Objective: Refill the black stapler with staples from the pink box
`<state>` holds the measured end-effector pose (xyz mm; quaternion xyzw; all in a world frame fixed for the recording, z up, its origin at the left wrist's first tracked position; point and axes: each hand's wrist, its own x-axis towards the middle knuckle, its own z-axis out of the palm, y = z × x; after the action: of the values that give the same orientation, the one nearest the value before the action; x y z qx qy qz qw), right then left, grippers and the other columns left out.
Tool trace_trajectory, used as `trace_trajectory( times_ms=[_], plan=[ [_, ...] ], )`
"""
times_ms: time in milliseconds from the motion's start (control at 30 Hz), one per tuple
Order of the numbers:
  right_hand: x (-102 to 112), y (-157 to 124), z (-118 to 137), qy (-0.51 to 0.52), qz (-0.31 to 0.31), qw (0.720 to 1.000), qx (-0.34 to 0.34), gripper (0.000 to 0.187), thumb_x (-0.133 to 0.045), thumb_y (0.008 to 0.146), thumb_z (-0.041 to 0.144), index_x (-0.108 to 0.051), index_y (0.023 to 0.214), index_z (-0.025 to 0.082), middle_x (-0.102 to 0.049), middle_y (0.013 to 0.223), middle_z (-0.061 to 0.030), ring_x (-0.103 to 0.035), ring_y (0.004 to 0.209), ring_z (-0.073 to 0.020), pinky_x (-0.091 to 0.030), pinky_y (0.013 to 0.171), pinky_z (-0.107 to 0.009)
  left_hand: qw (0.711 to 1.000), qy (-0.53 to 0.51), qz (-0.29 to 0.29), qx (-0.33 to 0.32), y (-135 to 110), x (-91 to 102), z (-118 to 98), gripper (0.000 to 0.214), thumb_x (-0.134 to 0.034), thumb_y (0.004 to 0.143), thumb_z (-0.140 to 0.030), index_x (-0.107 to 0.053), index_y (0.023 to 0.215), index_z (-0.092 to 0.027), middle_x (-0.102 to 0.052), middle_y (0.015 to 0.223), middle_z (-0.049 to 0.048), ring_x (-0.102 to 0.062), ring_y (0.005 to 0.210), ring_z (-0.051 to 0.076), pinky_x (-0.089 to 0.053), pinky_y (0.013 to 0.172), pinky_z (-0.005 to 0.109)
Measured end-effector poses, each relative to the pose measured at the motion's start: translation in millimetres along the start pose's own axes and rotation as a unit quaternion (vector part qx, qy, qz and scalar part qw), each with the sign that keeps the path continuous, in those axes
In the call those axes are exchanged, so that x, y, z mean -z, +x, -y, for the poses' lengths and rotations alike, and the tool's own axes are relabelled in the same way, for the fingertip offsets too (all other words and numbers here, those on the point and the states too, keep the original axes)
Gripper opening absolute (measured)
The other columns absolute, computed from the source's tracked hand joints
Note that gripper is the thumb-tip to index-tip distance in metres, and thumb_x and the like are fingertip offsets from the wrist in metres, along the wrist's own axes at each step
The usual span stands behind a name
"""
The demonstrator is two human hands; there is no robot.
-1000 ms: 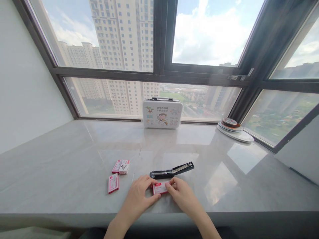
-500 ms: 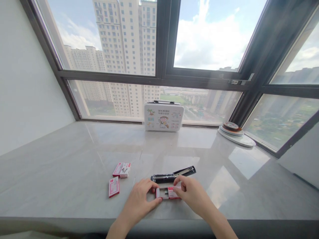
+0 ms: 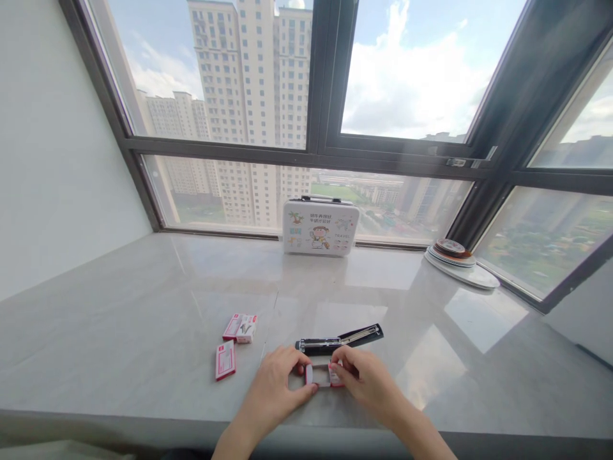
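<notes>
A small red-and-white staple box [image 3: 320, 375] lies near the front of the ledge with its pale inner tray partly out of the sleeve. My left hand [image 3: 280, 381] is closed on the tray's left end, thumb on the near side and fingers on the far side. At the other end, my right hand [image 3: 361, 378] pinches the printed sleeve, covering most of it. Whether a small piece is also between those fingertips is hidden. Just behind the box sits a black stapler [image 3: 318, 345], opened out, its upper arm angled back to the right.
Several similar small boxes [image 3: 225, 360] lie to the left, two of them touching. A white cartoon-printed case [image 3: 320, 239] stands against the window [image 3: 402, 76]. Stacked plates [image 3: 462, 271] are in the right back corner. The ledge's front edge [image 3: 167, 415] runs below my wrists.
My right hand has shifted left over the sleeve and covers more of it. A dark bit seen in the tray opening no longer shows. The whole view has moved slightly.
</notes>
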<state>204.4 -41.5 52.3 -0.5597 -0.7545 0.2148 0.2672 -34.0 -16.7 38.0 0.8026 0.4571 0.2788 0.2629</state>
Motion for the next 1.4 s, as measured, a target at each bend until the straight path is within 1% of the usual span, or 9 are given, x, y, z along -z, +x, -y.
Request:
trace_trajectory(
  times_ms=[267, 367, 467, 667, 767, 867, 967, 1200, 1400],
  plan=[
    [1.7, -40.1, -38.3, 0.068, -0.050, 0.995, -0.056, 0.030, -0.048, 0.104, 0.044, -0.064, 0.097, 0.020, -0.047, 0.065, 0.0033, -0.047, 0.062, -0.0165, -0.034, 0.061, -0.028, 1.000, 0.008, 0.008, 0.002, 0.0, 0.0, -0.1, 0.026, -0.077, 0.079, -0.033, -0.070, 0.104, -0.028, -0.069, 0.096, 0.0006, -0.063, 0.095, 0.023, -0.043, 0.086, 0.034],
    [5.5, -39.9, -41.7, 0.059, -0.034, 0.996, -0.064, 0.026, -0.057, 0.100, 0.042, -0.065, 0.113, 0.021, -0.052, 0.069, 0.0039, -0.051, 0.064, -0.0163, -0.036, 0.062, -0.027, 1.000, -0.001, 0.007, 0.010, 0.1, 0.9, 0.4, 0.033, -0.078, 0.078, -0.031, -0.070, 0.110, -0.030, -0.069, 0.097, -0.0005, -0.063, 0.096, 0.023, -0.043, 0.088, 0.034],
    [5.6, -35.8, -36.9, 0.035, -0.009, 0.998, -0.052, 0.041, -0.070, 0.091, 0.038, -0.063, 0.130, 0.026, -0.063, 0.081, 0.0030, -0.057, 0.070, -0.0163, -0.040, 0.066, -0.026, 1.000, -0.006, 0.007, 0.023, 1.5, -1.6, -3.0, 0.035, -0.079, 0.077, -0.031, -0.071, 0.111, -0.032, -0.070, 0.096, -0.0011, -0.063, 0.096, 0.023, -0.043, 0.088, 0.035],
    [2.3, -27.8, -16.7, 0.011, 0.008, 0.999, -0.039, 0.029, -0.077, 0.087, 0.035, -0.073, 0.116, 0.030, -0.067, 0.078, 0.0036, -0.059, 0.070, -0.0164, -0.037, 0.065, -0.025, 0.999, -0.028, 0.014, 0.010, -5.1, -16.8, -19.1, 0.038, -0.079, 0.076, -0.031, -0.070, 0.113, -0.031, -0.072, 0.099, 0.0014, -0.063, 0.098, 0.025, -0.045, 0.089, 0.035],
    [3.0, -26.5, -9.4, -0.009, 0.002, 0.999, -0.034, 0.033, -0.079, 0.086, 0.037, -0.074, 0.119, 0.034, -0.066, 0.074, 0.0039, -0.057, 0.067, -0.0163, -0.035, 0.063, -0.026, 0.998, -0.047, 0.007, 0.031, -7.1, -15.7, -12.2, 0.028, -0.071, 0.086, -0.038, -0.067, 0.111, -0.028, -0.070, 0.093, -0.0001, -0.060, 0.081, 0.019, -0.044, 0.075, 0.030],
    [0.5, -24.8, -2.1, -0.003, 0.003, 1.000, -0.021, 0.021, -0.076, 0.091, 0.038, -0.078, 0.111, 0.036, -0.068, 0.075, 0.0039, -0.056, 0.066, -0.0152, -0.034, 0.063, -0.025, 0.995, -0.024, -0.063, 0.078, 2.4, -7.0, 5.0, 0.023, -0.061, 0.093, -0.044, -0.064, 0.103, -0.024, -0.061, 0.079, -0.0029, -0.054, 0.067, 0.015, -0.039, 0.066, 0.026],
    [-5.1, -18.6, 5.6, -0.003, 0.007, 1.000, -0.022, 0.009, -0.075, 0.091, 0.036, -0.079, 0.099, 0.032, -0.066, 0.071, 0.0038, -0.056, 0.065, -0.0151, -0.031, 0.062, -0.025, 0.992, 0.016, -0.098, 0.076, 17.5, -0.5, 16.7, 0.032, -0.067, 0.088, -0.042, -0.064, 0.114, -0.024, -0.059, 0.083, -0.0024, -0.059, 0.076, 0.017, -0.039, 0.071, 0.026],
    [-11.1, 21.9, 13.2, 0.011, -0.048, 0.999, -0.007, 0.012, -0.069, 0.094, 0.028, -0.077, 0.103, 0.030, -0.063, 0.070, 0.0040, -0.055, 0.066, -0.0144, -0.031, 0.063, -0.024, 0.997, 0.032, -0.047, 0.047, 20.2, -10.2, 6.5, 0.020, -0.068, 0.088, -0.040, -0.070, 0.101, -0.025, -0.063, 0.081, -0.0006, -0.058, 0.080, 0.020, -0.033, 0.072, 0.028],
    [-15.0, 44.1, 9.4, -0.005, 0.000, 1.000, 0.002, 0.010, -0.071, 0.092, 0.027, -0.079, 0.098, 0.030, -0.060, 0.063, 0.0044, -0.051, 0.062, -0.0140, -0.028, 0.062, -0.025, 0.997, 0.026, -0.043, 0.052, 16.9, -10.9, 6.8, 0.014, -0.067, 0.088, -0.036, -0.070, 0.098, -0.026, -0.063, 0.080, -0.0012, -0.057, 0.079, 0.019, -0.031, 0.072, 0.029]
  ],
)
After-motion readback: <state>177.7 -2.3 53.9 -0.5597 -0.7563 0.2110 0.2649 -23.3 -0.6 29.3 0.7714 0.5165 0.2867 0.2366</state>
